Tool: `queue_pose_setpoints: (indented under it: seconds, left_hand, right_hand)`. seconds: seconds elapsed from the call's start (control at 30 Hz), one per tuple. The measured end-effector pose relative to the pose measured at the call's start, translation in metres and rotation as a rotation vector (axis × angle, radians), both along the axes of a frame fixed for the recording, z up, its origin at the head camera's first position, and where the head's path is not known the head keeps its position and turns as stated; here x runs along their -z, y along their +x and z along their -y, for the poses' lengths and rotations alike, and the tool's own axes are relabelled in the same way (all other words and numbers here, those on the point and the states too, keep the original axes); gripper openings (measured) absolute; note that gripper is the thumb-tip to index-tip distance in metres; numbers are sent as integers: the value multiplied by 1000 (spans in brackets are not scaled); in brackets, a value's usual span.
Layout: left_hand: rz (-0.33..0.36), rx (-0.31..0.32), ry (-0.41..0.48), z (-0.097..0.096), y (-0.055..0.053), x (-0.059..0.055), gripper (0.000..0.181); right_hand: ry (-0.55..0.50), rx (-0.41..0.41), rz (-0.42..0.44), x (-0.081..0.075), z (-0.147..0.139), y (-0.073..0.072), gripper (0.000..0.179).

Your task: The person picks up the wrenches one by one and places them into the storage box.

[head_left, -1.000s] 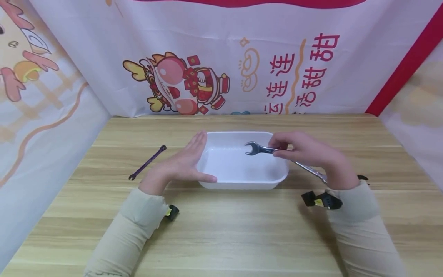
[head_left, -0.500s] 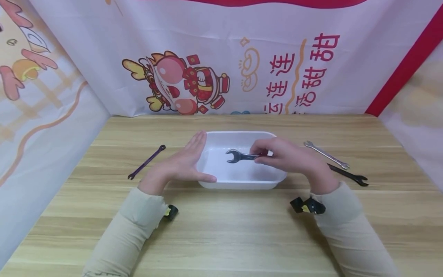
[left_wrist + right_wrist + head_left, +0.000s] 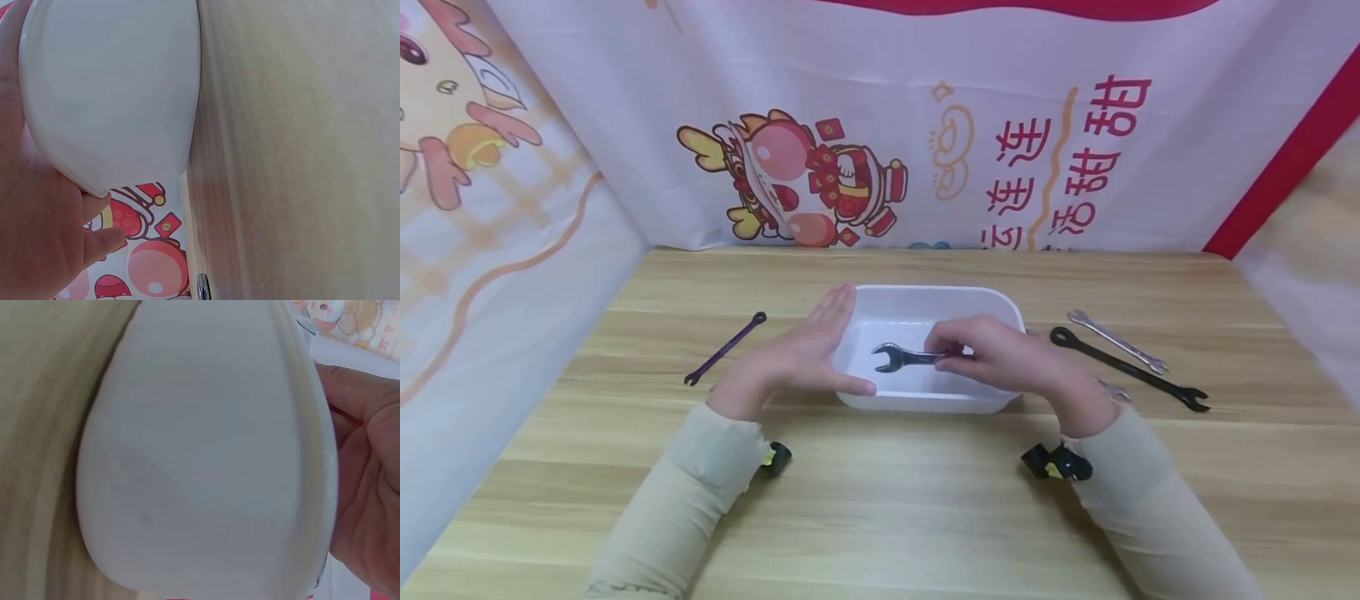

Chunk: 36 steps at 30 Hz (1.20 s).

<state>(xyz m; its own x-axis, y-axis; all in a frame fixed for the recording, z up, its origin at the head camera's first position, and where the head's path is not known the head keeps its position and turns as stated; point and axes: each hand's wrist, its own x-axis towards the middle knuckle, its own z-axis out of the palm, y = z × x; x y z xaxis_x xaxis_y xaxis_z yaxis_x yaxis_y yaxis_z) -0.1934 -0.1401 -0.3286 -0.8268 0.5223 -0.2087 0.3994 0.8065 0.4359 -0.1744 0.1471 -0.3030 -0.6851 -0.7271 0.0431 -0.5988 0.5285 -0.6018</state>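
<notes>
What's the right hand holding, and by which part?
A silver wrench, gripped in the right hand by its shaft, behind the open end; the other end is hidden.

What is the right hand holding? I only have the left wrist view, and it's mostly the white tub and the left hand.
Observer: In the head view, the right hand is pinching a silver wrench with its open end toward the left hand.
Operator: Got it. Is any other wrench lying off to the right of the white tub?
Observer: Yes, the head view shows a black wrench on the table there.
</notes>
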Motion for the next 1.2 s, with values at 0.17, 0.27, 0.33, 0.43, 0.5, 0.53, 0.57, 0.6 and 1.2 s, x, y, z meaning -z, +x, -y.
queue_pose_setpoints:
  seconds: [0.17,0.27,0.33,0.43,0.5,0.53,0.57,0.6,1.2]
  left_hand:
    - [-3,3,-2,1,1,-1,138]
    - [1,-1,-1,2,1,0,139]
    - [2,-2,-1,3,2,0,139]
    - [1,-2,-5,3,1,0,140]
    - [-3,3,-9,4,1,0,140]
    - [-5,3,-11,4,1,1,140]
    - [-9,7,-12,4,0,1,140]
    - [-12,9,-12,4,0,2,140]
    - [-5,0,-2,1,-1,2,140]
  right_hand:
    - [4,-25,40,2,7,2,15]
    - [6,-29,52,5,10,2,15]
    - [8,-24,58,7,11,2,15]
    - [19,-17,64,10,12,1,15]
    - [22,-14,63,12,12,0,16]
    - [21,-11,63,13,12,0,16]
    - [22,-8,62,14,13,0,16]
    - [21,-4,64,15,13,-1,17]
    - [74,36,137,25,13,-3,21]
